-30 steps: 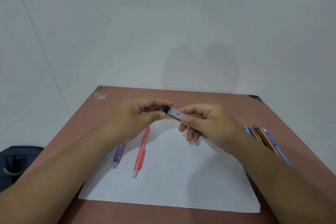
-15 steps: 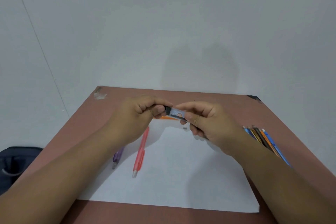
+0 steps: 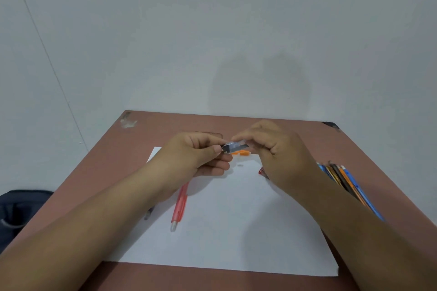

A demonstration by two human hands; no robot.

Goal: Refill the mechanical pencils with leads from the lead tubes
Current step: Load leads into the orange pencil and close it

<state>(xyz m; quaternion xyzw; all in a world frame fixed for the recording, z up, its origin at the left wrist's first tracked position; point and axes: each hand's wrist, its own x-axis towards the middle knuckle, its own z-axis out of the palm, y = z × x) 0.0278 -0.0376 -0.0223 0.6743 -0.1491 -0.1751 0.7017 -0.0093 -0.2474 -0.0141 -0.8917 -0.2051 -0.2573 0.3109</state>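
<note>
Head view: a small clear lead tube (image 3: 235, 146) is held above the middle of the table (image 3: 307, 139), pinched at both ends. The left hand (image 3: 198, 156) is curled, with thumb and forefinger gripping the tube's dark left end. The right hand (image 3: 281, 156) is curled round the tube's right part, its fingertips closed on it. A white paper sheet (image 3: 236, 231) is spread over the table's centre. On it a red pencil (image 3: 180, 205) lies towards the left edge, partly covered by the left wrist; an orange pencil (image 3: 241, 153) is seen just beneath the tube. A bundle of pencils (image 3: 343, 179) lies near the table's right edge, touching the right forearm in the picture.
</note>
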